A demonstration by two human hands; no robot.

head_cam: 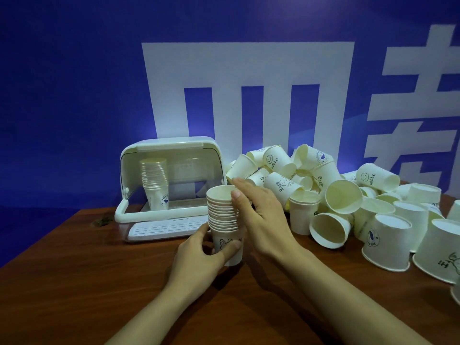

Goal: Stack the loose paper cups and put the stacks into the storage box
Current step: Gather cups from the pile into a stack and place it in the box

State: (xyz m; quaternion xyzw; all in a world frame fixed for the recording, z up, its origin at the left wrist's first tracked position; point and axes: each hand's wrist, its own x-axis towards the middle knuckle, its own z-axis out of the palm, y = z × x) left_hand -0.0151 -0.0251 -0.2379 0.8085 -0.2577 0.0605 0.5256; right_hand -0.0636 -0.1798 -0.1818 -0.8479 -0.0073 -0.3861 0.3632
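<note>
Tall nested stack of cream paper cups (225, 220) is held just above the brown wooden desk (74, 282), in front of the open white plastic storage box (171, 180). Bottom cup is gripped by curled left hand (199, 252) fingers; right hand (258, 210) lies flat against the rims, fingers straight. Judged light, thin-walled, crushable, prone to lean: best held low and steadied at the top.

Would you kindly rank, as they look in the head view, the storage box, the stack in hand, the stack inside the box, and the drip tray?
1. Storage box.
2. Drip tray.
3. Held stack and boxed stack: they look alike; the held one is nearer the camera, so left unranked.
</note>
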